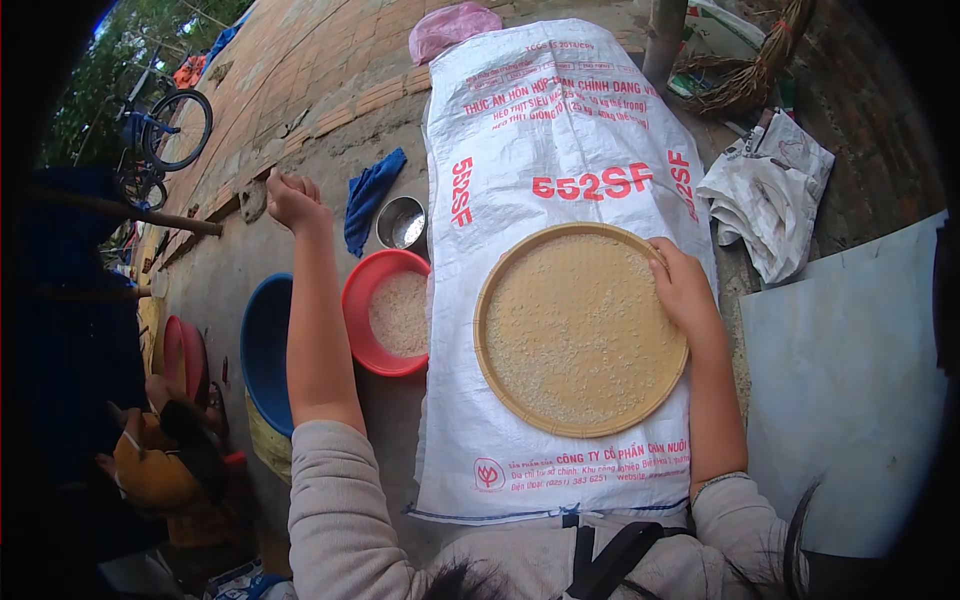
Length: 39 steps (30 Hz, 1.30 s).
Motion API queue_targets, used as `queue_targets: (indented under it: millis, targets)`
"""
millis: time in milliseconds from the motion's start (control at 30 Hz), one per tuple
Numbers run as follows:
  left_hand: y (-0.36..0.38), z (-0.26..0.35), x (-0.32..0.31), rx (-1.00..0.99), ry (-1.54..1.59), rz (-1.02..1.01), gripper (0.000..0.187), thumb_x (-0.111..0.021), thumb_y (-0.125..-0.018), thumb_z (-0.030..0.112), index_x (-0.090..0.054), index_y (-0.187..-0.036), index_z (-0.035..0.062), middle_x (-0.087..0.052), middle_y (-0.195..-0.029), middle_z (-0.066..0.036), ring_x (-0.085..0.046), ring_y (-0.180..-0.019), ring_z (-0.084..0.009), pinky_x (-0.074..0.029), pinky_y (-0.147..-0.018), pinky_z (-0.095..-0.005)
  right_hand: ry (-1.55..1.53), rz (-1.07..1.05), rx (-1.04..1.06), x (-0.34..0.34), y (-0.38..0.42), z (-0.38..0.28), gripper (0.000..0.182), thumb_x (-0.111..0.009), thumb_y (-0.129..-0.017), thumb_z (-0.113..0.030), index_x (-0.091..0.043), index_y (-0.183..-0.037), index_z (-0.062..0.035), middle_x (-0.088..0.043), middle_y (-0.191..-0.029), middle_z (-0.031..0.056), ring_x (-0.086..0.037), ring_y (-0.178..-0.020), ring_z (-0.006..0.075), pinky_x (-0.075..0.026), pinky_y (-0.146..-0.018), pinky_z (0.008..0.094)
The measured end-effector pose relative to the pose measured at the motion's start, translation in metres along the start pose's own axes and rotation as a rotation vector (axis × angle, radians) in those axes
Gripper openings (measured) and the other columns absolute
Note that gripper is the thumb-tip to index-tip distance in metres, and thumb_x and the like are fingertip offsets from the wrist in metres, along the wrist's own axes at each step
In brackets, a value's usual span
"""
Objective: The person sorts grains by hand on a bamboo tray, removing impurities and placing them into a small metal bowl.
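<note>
A round woven bamboo winnowing tray [590, 300] rests on a white printed sack [560, 140] laid flat before me. Rice grains are scattered over its surface, thickest toward the left and lower parts. My right hand [684, 285] grips the tray's right rim, thumb on top and fingers hidden underneath. Out to the left, my left hand [295, 202] is raised with its fingers curled closed; whatever is inside them, if anything, cannot be seen. Below that hand, a red basin [352, 345] holds more rice, and a metal bowl [401, 222] stands close to it.
A blue cloth [372, 195] lies past the bowl. Under my left forearm is a blue basin [262, 350]. On the right are a crumpled white sack [768, 190] and a pale flat sheet [850, 380]. A pink bag [452, 30] and bicycle [177, 130] are farther off. Another person [165, 465] sits lower left.
</note>
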<state>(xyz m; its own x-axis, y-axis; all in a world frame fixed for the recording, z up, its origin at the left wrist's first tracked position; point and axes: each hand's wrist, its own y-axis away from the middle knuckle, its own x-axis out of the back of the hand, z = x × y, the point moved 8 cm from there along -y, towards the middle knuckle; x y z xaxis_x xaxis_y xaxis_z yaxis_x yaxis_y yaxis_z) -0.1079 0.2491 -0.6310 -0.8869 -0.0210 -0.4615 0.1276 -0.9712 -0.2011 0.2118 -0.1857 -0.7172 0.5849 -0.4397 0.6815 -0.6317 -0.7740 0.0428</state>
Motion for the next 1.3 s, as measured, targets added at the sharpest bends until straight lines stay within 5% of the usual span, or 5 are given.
queue_targets:
  millis: [433, 500, 800, 933, 1300]
  targets:
    - [-0.059, -0.085, 0.067, 0.160, -0.171, 0.177, 0.043, -0.049, -0.092, 0.029, -0.031, -0.056, 0.0153, -0.025, -0.046, 0.002, -0.025, -0.036, -0.0137, -0.019, -0.038, -0.0299, -0.053, -0.044, -0.032, -0.005, -0.006, -0.002, 0.024, -0.051, -0.090, -0.010, -0.056, -0.112, -0.0006, -0.064, -0.092, 0.0259, -0.061, -0.089, 0.0416, -0.046, -0.077, 0.0440]
    - [-0.069, -0.107, 0.069, 0.198, -0.105, -0.094, 0.034, -0.050, -0.093, 0.033, -0.056, -0.074, 0.0057, -0.055, -0.067, -0.010, -0.057, -0.057, -0.0190, -0.043, -0.051, -0.0308, -0.046, -0.072, -0.104, -0.008, -0.006, 0.002, 0.026, -0.053, -0.091, -0.011, -0.055, -0.114, -0.0006, -0.065, -0.093, 0.0214, -0.065, -0.085, 0.0321, -0.047, -0.076, 0.0362]
    - [0.052, -0.119, 0.094, 0.542, -0.608, -0.211, 0.055, -0.045, -0.096, 0.043, -0.038, -0.142, 0.0143, -0.043, -0.139, -0.020, -0.052, -0.120, -0.0281, -0.044, -0.096, -0.0407, -0.129, -0.238, -0.160, -0.008, 0.001, 0.025, 0.031, -0.056, -0.093, -0.018, -0.054, -0.119, -0.0020, -0.066, -0.095, 0.0146, -0.064, -0.084, 0.0175, -0.048, -0.074, 0.0310]
    - [0.155, -0.086, 0.076, 0.688, -0.606, -0.658, 0.041, -0.047, -0.096, 0.036, -0.056, -0.121, 0.0043, -0.063, -0.087, -0.009, -0.061, -0.066, -0.0138, -0.050, -0.057, -0.0268, -0.228, -0.318, -0.084, -0.007, 0.007, 0.033, 0.033, -0.057, -0.094, -0.021, -0.054, -0.120, -0.0012, -0.066, -0.093, 0.0099, -0.061, -0.082, 0.0126, -0.049, -0.073, 0.0292]
    - [0.260, -0.032, 0.002, 0.573, -0.391, -0.722, 0.029, -0.049, -0.096, 0.018, -0.054, -0.117, -0.0009, -0.062, -0.097, -0.005, -0.057, -0.085, -0.0092, -0.044, -0.077, -0.0230, -0.695, -0.178, -0.064, -0.004, -0.006, -0.034, 0.030, -0.047, -0.097, -0.015, -0.053, -0.121, 0.0014, -0.065, -0.100, 0.0080, -0.060, -0.087, 0.0120, -0.048, -0.078, 0.0286]
